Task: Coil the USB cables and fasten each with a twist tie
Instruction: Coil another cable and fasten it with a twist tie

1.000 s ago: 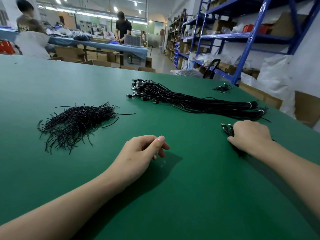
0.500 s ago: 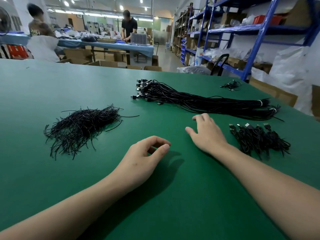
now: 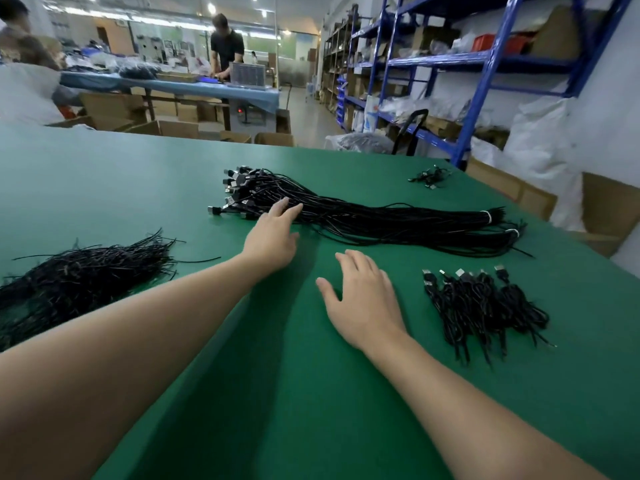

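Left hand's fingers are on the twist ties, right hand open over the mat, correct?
No: the head view shows the fingers of the left hand on the long cable bundle, not the twist ties. The right hand is open over the mat.

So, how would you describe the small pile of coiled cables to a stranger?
Start at the green table. On its near right side, just right of the right hand, lies the small pile of coiled cables. Unlike the long bundle of straight cables behind it and the twist ties far left, it is short, bunched, with plugs pointing away.
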A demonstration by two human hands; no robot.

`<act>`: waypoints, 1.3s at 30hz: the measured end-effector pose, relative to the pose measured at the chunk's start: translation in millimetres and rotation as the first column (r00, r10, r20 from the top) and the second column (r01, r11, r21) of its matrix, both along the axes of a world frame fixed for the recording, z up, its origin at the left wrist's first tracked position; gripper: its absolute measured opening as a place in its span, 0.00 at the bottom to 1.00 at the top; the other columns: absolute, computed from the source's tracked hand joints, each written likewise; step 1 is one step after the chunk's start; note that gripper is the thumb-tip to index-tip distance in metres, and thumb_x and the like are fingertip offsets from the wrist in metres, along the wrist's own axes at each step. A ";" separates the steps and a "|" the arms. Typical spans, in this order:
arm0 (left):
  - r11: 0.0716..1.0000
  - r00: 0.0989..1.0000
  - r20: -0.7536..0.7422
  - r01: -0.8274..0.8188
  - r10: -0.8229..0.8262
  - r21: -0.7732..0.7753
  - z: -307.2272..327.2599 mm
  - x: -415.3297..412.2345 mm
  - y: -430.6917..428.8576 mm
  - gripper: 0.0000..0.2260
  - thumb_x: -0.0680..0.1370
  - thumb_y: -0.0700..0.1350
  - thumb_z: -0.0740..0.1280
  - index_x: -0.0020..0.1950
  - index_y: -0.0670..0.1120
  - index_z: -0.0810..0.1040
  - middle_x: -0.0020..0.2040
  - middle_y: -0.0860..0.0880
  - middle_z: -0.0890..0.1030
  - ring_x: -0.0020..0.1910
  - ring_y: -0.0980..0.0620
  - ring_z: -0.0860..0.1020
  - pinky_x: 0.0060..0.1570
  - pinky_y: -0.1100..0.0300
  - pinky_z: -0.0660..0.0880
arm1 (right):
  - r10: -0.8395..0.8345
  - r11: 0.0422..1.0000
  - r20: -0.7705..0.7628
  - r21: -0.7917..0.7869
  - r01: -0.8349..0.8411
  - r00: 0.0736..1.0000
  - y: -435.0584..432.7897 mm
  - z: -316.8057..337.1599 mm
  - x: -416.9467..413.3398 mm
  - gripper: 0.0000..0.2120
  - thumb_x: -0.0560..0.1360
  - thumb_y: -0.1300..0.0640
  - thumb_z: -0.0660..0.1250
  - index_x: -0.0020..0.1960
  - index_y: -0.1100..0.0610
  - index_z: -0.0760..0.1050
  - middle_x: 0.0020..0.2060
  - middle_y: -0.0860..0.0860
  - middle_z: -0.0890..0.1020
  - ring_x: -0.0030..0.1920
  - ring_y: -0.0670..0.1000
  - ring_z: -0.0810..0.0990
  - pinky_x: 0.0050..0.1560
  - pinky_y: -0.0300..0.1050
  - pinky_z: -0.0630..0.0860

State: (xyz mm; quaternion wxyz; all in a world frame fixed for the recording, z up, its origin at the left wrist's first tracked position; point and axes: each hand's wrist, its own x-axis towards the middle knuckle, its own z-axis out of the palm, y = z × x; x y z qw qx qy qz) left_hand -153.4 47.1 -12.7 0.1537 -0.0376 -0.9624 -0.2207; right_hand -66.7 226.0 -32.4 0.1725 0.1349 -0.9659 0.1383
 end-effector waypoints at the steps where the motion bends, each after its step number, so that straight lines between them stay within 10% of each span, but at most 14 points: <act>1: 0.998 1.000 -0.008 -0.008 0.007 -0.055 -1.0 -10.8 2.2 0.25 0.82 0.43 0.64 0.80 0.51 0.64 0.81 0.48 0.59 0.75 0.41 0.65 0.70 0.45 0.68 | 0.003 1.000 0.000 -0.003 -0.003 1.000 0.3 -0.7 -0.9 0.30 0.82 0.40 0.56 0.77 0.55 0.62 0.76 0.50 0.66 0.77 0.50 0.60 0.76 0.49 0.58; 9: 0.961 0.972 -0.230 -0.113 0.054 -0.254 10.4 -39.2 -2.0 0.10 0.81 0.48 0.68 0.60 0.50 0.84 0.57 0.47 0.82 0.60 0.43 0.77 0.51 0.51 0.74 | 0.021 1.000 0.052 -0.014 -0.021 0.998 2.5 -3.7 -5.7 0.32 0.81 0.38 0.54 0.78 0.55 0.59 0.76 0.51 0.64 0.78 0.51 0.59 0.77 0.52 0.58; 20: 0.984 0.845 -0.534 -0.111 0.021 -0.137 70.9 -19.8 -8.9 0.10 0.76 0.57 0.73 0.49 0.52 0.87 0.46 0.49 0.83 0.53 0.44 0.75 0.53 0.50 0.66 | 0.009 0.999 0.081 -0.033 -0.007 0.997 3.8 -3.4 -7.0 0.33 0.81 0.37 0.55 0.79 0.55 0.59 0.76 0.51 0.64 0.77 0.51 0.59 0.77 0.51 0.58; 34: 0.995 0.993 -0.102 -0.055 0.063 0.080 58.1 58.0 -44.1 0.15 0.85 0.49 0.60 0.44 0.51 0.83 0.28 0.51 0.73 0.28 0.49 0.71 0.31 0.56 0.64 | -0.023 0.999 0.124 -0.030 0.027 0.992 4.2 -0.3 -5.0 0.34 0.81 0.37 0.54 0.79 0.57 0.58 0.77 0.51 0.63 0.78 0.51 0.58 0.78 0.50 0.56; 39: 0.887 0.974 -0.082 -0.154 0.209 0.435 55.6 89.9 -78.0 0.15 0.83 0.48 0.61 0.43 0.47 0.83 0.28 0.46 0.69 0.27 0.48 0.65 0.31 0.57 0.61 | -0.025 0.999 0.129 -0.026 0.029 0.991 3.6 -0.6 -5.2 0.35 0.82 0.37 0.54 0.80 0.58 0.57 0.78 0.52 0.63 0.78 0.51 0.58 0.78 0.50 0.56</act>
